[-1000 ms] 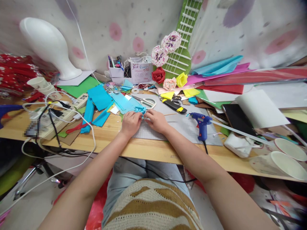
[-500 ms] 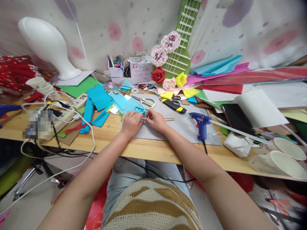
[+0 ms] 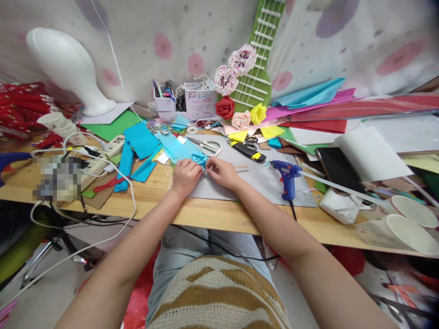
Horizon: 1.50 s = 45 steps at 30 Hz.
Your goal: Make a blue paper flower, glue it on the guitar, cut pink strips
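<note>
My left hand [image 3: 186,177] is closed around a crumpled light-blue crepe-paper flower [image 3: 199,158], whose ruffled top shows above the fingers. My right hand [image 3: 222,173] touches the flower's right side, thumb and fingertips pinched together; whatever lies between them is too small to make out. A thin wooden stick [image 3: 243,170] pokes out to the right, behind the right hand. Beneath both hands lies a grey board [image 3: 216,191]. White-handled scissors [image 3: 211,148] rest just beyond them, and flat light-blue paper strips [image 3: 176,145] lie to the upper left.
A blue hot-glue gun [image 3: 287,176] stands at the right, its cord running over the table edge. Near it lies a black-and-yellow utility knife [image 3: 248,151]. A power strip [image 3: 113,146] with looping white cables occupies the left. Paper cups [image 3: 411,234] stand at the right front.
The fingertips of my hands have drawn slightly apart, and more of the ruffled blue paper shows between them. My left hand has shifted a little to the left.
</note>
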Each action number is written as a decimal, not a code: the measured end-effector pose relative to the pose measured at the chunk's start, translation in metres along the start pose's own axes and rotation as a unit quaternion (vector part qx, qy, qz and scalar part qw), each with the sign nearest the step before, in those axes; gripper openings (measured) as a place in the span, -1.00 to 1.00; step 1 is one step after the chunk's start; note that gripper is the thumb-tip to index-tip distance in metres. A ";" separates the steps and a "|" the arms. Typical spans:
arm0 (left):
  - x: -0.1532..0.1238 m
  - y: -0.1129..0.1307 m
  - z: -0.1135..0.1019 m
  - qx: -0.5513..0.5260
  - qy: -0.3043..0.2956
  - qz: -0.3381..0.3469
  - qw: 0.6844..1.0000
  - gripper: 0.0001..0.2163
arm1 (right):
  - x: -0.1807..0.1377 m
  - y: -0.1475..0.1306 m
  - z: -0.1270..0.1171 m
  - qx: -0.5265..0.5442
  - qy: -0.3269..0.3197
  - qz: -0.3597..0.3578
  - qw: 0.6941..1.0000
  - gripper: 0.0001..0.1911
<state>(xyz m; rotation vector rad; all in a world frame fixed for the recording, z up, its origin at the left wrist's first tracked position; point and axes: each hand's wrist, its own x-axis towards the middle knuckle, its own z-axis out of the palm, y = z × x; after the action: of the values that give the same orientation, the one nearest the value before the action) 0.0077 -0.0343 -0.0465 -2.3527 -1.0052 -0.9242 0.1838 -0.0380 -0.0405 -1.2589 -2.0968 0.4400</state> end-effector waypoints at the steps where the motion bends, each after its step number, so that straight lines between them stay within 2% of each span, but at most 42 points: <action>1: 0.000 -0.001 0.000 -0.003 -0.004 -0.004 1.000 -0.80 | -0.001 -0.001 -0.001 -0.017 -0.002 -0.028 0.999 -0.89; 4: -0.001 -0.002 0.001 -0.015 -0.006 -0.016 1.000 -0.79 | -0.001 -0.002 0.000 -0.072 -0.003 -0.084 0.994 -0.89; 12: -0.002 -0.002 -0.001 -0.033 -0.015 -0.020 0.999 -0.76 | 0.003 0.001 0.007 -0.153 0.002 -0.121 0.981 -0.91; 20: -0.003 -0.002 0.001 0.003 -0.037 -0.008 0.999 -0.76 | 0.003 0.002 0.006 -0.143 -0.021 -0.128 0.981 -0.92; 28: -0.004 -0.003 -0.001 -0.010 -0.054 -0.010 0.998 -0.77 | 0.004 0.003 0.006 -0.102 -0.012 -0.113 0.988 -0.89; 34: -0.003 -0.002 -0.003 -0.012 -0.029 -0.042 0.999 -0.79 | 0.004 0.007 0.009 -0.083 -0.012 -0.103 0.991 -0.90; 39: -0.002 -0.003 -0.002 -0.003 -0.016 -0.013 1.000 -0.82 | 0.005 0.007 0.010 -0.088 -0.014 -0.095 0.991 -0.88; 45: -0.001 -0.004 -0.002 -0.003 -0.030 -0.006 1.000 -0.79 | 0.005 0.006 0.009 -0.111 -0.007 -0.103 0.988 -0.90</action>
<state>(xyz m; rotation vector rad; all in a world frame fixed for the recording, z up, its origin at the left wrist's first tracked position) 0.0035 -0.0340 -0.0454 -2.3956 -1.0418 -0.8656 0.1801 -0.0309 -0.0486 -1.1450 -2.3083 0.1260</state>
